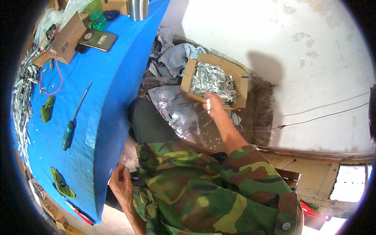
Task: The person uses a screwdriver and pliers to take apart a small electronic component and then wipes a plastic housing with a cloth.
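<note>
My right hand (pixel 214 106) reaches to the near wall of a cardboard box (pixel 243 92). Its fingers are closed, and a small white strip (pixel 208 104) shows at them; whether it is held or wrapped round a finger I cannot tell. Inside the box lies a heap of small silvery metal parts (pixel 213 82). By the near edge of the blue-covered table (pixel 84 117), my left hand (pixel 122 185) hangs low with its fingers curled. Something small and pale shows beside its fingertips, too unclear to name.
On the table lie a screwdriver (pixel 69 133), a green cloth piece (pixel 62 184), red-handled pliers (pixel 84 216), a flat scale (pixel 100 40) and a long pile of metal parts (pixel 22 105). A steel cup (pixel 138 9) stands far back. Plastic bags (pixel 176 107) cover the floor beside my leg.
</note>
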A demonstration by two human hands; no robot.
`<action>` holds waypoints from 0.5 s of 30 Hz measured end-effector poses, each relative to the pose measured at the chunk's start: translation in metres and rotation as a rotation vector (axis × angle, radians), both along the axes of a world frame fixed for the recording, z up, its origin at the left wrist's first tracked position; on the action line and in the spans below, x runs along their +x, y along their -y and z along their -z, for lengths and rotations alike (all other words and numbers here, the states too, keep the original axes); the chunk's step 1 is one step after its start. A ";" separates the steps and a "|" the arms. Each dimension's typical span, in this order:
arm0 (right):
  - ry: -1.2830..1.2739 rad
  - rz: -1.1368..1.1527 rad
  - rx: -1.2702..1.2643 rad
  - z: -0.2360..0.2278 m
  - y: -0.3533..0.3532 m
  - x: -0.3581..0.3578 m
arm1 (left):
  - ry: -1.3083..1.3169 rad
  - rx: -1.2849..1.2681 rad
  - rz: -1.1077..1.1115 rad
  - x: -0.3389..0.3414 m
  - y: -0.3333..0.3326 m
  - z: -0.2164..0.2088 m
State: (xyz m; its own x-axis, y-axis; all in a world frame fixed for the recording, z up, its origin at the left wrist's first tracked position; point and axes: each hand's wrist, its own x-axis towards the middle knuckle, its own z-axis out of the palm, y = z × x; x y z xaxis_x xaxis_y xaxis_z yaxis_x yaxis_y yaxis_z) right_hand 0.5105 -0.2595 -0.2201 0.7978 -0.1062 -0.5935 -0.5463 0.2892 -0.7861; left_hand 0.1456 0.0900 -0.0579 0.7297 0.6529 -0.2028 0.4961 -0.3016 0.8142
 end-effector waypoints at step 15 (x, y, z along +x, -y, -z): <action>-0.170 -1.068 0.699 -0.164 -0.225 -0.184 | 0.233 -0.051 -0.172 0.019 0.009 -0.059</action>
State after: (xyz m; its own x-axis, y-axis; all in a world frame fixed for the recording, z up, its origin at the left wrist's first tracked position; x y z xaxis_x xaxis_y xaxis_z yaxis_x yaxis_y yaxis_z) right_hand 0.3266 -0.0347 -0.0558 0.2039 0.9081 -0.3658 -0.8387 -0.0307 -0.5437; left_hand 0.1645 0.0812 0.0013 0.6398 0.7646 -0.0785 0.3341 -0.1846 0.9243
